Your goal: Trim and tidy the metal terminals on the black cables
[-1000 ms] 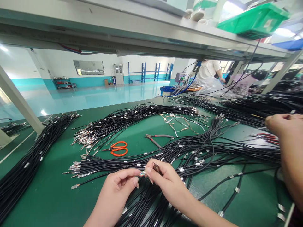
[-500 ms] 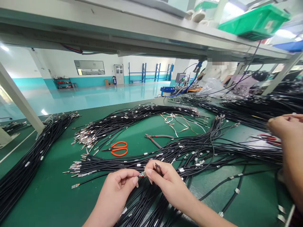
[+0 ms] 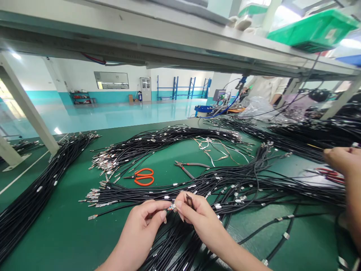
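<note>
The left hand (image 3: pixel 141 226) and right hand (image 3: pixel 196 209) are pinching a small silvery, colour-flecked cable end (image 3: pixel 172 207) over black rubbery cables (image 3: pixel 172 241); they are apparently adjusting it, the next move calling for steady alignment.

Left forearm (image 3: pixel 117 256): bare, slanted up and rightward from the bottom edge.
Left hand (image 3: pixel 145 224): back turned mostly upward, the index finger (image 3: pixel 159 204) stretched out to the right — the left thumb (image 3: pixel 157 223) set below it in a loose pinch.
Right forearm (image 3: pixel 238 246): bare, slanted up and leftward from the lower edge.
Right hand (image 3: pixel 199 212): angled leftward, the right thumb (image 3: pixel 186 209) pointing forward in a pinch — other fingers curled inward.
Both pinches: just beside each other, elbows out of sight.
</note>
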Demonstrator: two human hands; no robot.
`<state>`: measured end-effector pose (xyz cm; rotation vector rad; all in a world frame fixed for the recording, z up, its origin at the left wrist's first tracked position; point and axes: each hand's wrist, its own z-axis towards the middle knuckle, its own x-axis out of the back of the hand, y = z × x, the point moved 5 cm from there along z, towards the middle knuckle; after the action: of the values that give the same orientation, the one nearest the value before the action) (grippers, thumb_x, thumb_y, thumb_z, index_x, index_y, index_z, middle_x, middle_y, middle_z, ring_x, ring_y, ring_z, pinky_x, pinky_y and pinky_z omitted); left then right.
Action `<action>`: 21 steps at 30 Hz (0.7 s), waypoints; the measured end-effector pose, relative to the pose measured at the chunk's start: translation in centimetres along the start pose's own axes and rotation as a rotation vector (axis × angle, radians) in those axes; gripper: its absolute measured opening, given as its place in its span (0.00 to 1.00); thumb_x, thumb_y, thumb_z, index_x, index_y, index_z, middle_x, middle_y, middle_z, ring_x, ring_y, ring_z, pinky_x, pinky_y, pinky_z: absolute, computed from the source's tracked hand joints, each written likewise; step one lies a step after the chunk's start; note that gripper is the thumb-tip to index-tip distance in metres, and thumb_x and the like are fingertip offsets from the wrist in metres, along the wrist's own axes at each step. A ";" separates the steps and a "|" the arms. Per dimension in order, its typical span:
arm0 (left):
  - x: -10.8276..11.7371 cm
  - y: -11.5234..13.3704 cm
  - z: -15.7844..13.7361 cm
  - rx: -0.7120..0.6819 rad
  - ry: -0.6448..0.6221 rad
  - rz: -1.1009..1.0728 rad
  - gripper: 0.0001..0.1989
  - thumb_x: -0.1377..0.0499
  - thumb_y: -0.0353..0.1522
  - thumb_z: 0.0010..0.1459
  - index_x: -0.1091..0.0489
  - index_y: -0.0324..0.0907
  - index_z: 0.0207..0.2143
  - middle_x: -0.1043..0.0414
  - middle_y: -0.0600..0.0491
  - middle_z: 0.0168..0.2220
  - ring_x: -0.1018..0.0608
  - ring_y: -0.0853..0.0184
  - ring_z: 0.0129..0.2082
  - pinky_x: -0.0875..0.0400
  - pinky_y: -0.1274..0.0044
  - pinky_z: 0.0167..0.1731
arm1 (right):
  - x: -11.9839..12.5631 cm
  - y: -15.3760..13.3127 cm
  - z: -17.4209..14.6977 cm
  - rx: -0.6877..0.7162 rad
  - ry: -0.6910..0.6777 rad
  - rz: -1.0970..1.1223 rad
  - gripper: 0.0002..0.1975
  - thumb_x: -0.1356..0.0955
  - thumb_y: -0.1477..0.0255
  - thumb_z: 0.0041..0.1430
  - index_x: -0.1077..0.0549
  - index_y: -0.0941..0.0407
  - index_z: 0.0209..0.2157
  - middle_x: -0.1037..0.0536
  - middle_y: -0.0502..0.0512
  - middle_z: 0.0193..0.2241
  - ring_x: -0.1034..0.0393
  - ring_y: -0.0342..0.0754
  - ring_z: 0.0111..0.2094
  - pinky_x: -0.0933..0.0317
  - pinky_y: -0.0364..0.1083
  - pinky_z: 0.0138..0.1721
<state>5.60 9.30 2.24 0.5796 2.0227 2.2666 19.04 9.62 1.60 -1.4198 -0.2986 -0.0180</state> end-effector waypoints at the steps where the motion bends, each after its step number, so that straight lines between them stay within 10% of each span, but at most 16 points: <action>1: 0.0 0.1 0.0 0.020 0.003 -0.017 0.12 0.46 0.31 0.50 0.25 0.43 0.35 0.27 0.51 0.30 0.28 0.65 0.32 0.34 0.76 0.35 | 0.0 0.0 0.0 0.002 0.002 -0.002 0.17 0.39 0.62 0.56 0.40 0.57 0.19 0.42 0.45 0.16 0.52 0.39 0.19 0.54 0.40 0.20; 8: 1.2 1.1 -0.1 0.086 0.015 -0.125 0.08 0.46 0.25 0.44 0.29 0.38 0.27 0.32 0.55 0.22 0.32 0.71 0.23 0.37 0.79 0.26 | 0.7 -0.9 -0.3 0.207 0.024 -0.274 0.15 0.41 0.64 0.58 0.34 0.56 0.22 0.34 0.52 0.20 0.39 0.45 0.24 0.43 0.43 0.25; 16: 6.3 -2.0 -5.8 0.141 0.242 -0.281 0.11 0.46 0.29 0.49 0.43 0.45 0.36 0.37 0.58 0.26 0.27 0.67 0.27 0.33 0.75 0.31 | -4.6 1.4 -1.6 0.689 -0.344 -1.016 0.22 0.38 0.84 0.44 0.32 0.52 0.42 0.29 0.54 0.45 0.37 0.50 0.40 0.36 0.45 0.34; 21: 9.1 -6.2 -10.1 0.250 0.184 0.214 0.08 0.45 0.35 0.51 0.32 0.43 0.22 0.32 0.55 0.23 0.30 0.67 0.25 0.36 0.79 0.27 | -5.5 2.1 -1.7 0.612 -0.399 -1.077 0.10 0.37 0.83 0.45 0.33 0.54 0.28 0.30 0.50 0.32 0.39 0.46 0.33 0.40 0.41 0.26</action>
<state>-7.21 3.17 -2.29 0.6545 2.4676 2.2701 14.47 7.39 -1.79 -0.5163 -1.2572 -0.4857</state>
